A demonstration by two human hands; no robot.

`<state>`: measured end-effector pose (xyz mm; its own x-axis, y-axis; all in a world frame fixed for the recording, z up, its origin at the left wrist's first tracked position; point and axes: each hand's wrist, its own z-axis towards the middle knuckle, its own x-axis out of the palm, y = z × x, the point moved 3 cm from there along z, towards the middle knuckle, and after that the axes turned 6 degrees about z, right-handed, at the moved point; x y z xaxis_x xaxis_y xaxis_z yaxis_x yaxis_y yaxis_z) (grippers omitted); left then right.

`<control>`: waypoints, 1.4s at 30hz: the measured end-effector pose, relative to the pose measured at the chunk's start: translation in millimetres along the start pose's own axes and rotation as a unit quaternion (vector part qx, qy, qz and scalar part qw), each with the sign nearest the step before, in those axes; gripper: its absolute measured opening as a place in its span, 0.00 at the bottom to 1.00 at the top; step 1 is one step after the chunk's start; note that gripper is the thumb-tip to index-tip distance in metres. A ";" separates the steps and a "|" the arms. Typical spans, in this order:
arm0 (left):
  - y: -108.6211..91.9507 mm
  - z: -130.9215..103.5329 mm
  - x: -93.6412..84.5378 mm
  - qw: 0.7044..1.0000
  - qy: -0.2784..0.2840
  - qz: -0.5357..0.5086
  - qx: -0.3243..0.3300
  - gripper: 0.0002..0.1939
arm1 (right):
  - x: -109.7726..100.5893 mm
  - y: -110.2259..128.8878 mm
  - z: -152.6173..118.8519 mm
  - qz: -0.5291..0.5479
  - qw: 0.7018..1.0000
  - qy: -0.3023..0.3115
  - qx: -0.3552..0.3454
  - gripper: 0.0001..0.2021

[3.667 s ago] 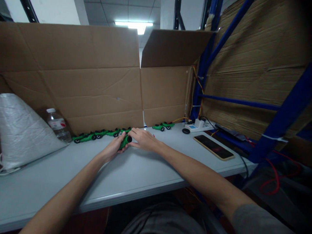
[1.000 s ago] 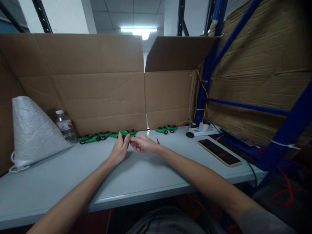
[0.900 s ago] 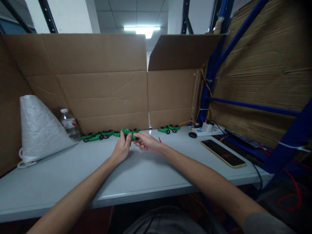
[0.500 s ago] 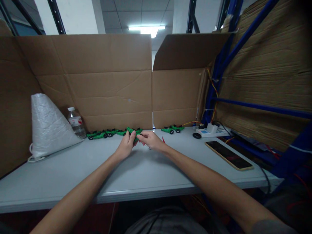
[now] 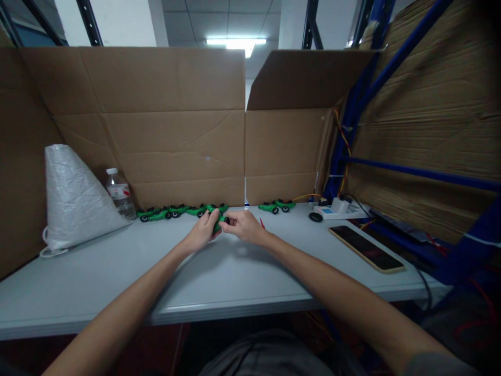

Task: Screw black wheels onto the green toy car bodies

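Note:
A green toy car (image 5: 219, 223) is gripped in my left hand (image 5: 201, 231), partly hidden by the fingers and thumb. My right hand (image 5: 246, 226) pinches at the car's right end, where a small black part, perhaps a wheel, shows by the fingertips. Both hands are above the middle of the white table (image 5: 235, 277). Just behind them, more green toy cars (image 5: 177, 210) with black wheels stand in a row along the cardboard. Two others (image 5: 277, 207) are right of the hands. A small red pointed piece (image 5: 262, 223) lies beside my right wrist.
Cardboard walls (image 5: 156, 141) close in the back and sides. A silvery bag (image 5: 78, 203) and a water bottle (image 5: 119, 194) stand at left. On the right are a phone (image 5: 366, 248), a black ring (image 5: 315, 216), a power strip (image 5: 352, 211) with cables, and a blue rack post (image 5: 344, 141).
The held toy car has turned and sits lower between my hands, with a black part now showing at my right fingertips. The view has shifted slightly.

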<state>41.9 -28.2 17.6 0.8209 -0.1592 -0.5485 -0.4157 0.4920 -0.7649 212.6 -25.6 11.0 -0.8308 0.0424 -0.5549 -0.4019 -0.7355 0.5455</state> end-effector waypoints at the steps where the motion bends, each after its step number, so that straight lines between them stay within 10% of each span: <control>1: -0.6 -0.1 0.0 1.000 0.003 0.002 -0.001 0.32 | -0.2 0.4 -0.4 -0.011 1.000 0.001 -0.006 0.17; 13: -7.1 -4.1 -1.7 0.998 0.041 -0.024 -0.032 0.33 | -5.1 11.4 -3.2 -0.041 0.996 0.029 -0.074 0.14; 17: -6.4 -4.2 -4.5 0.998 -0.059 0.005 0.005 0.30 | -1.0 11.9 -0.7 0.093 0.996 0.005 -0.003 0.17; 22: -8.0 -8.7 -8.9 0.980 -0.138 0.116 0.082 0.23 | 21.7 7.1 4.1 0.407 0.887 0.058 0.210 0.22; 27: -6.8 -10.7 -7.8 0.976 -0.141 0.157 0.055 0.22 | 31.1 11.9 2.1 0.526 0.816 0.045 0.236 0.23; 34: -7.2 -6.7 -4.5 0.973 -0.191 0.130 0.022 0.21 | 36.1 2.8 6.9 0.486 0.858 0.000 0.163 0.28; 42: -8.6 -2.8 0.0 0.992 -0.121 0.044 0.006 0.28 | 28.9 -11.4 6.5 0.355 0.926 0.008 0.127 0.29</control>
<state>44.4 -34.8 23.3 0.8518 0.0951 -0.5151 -0.4873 0.5047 -0.7126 190.6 -11.5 -7.2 -0.9154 -0.4026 -0.0075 0.1647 -0.3913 0.9054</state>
